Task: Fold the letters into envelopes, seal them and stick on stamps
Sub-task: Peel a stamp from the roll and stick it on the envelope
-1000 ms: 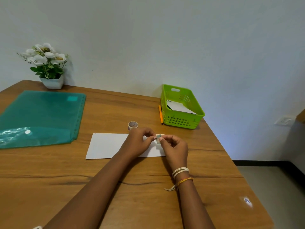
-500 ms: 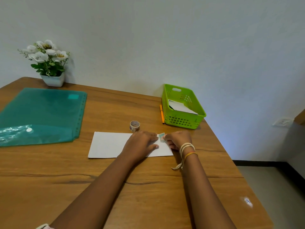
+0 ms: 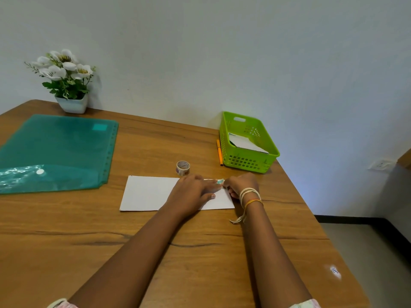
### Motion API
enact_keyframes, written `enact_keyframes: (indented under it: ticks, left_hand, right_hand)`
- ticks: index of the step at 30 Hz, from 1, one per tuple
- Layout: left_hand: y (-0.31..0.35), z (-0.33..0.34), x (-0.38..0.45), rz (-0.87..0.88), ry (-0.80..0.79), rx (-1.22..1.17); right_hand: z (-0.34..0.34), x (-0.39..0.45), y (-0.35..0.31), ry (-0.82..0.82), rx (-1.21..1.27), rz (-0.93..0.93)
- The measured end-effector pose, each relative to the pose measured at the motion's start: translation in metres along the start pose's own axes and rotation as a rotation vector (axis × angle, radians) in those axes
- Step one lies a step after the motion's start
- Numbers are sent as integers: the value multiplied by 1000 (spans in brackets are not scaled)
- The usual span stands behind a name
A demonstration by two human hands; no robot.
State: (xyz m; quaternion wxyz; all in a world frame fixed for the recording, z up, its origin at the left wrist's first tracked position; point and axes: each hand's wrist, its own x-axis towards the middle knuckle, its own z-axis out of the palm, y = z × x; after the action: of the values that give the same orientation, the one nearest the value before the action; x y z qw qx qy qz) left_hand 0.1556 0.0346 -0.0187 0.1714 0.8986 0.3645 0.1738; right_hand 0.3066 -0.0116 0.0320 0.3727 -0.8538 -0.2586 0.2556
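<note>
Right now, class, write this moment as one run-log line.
step: sticking stamp | left hand: flat on white paper envelope | right hand: presses small teal stamp at far right corner | brown wooden table

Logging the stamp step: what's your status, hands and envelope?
Left hand flat on the envelope, fingers pressing the stamp at its top right corner. Right hand curled at the stamp's edge. Nothing in the way.
</note>
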Motion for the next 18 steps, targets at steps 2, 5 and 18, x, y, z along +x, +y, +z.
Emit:
enact_keyframes:
  ticks: [2,5,18]
  left_hand:
    - [1,-1,0,1,-8,24]
    - [3,-4,-3,23,-13,32]
    - [5,-8,-4,5,-37,23]
  right_hand:
    - [2,1,1,15,-3,-6]
    - [5,6,2,30,-27,-12]
    - [12,1,19,179,-157,-307]
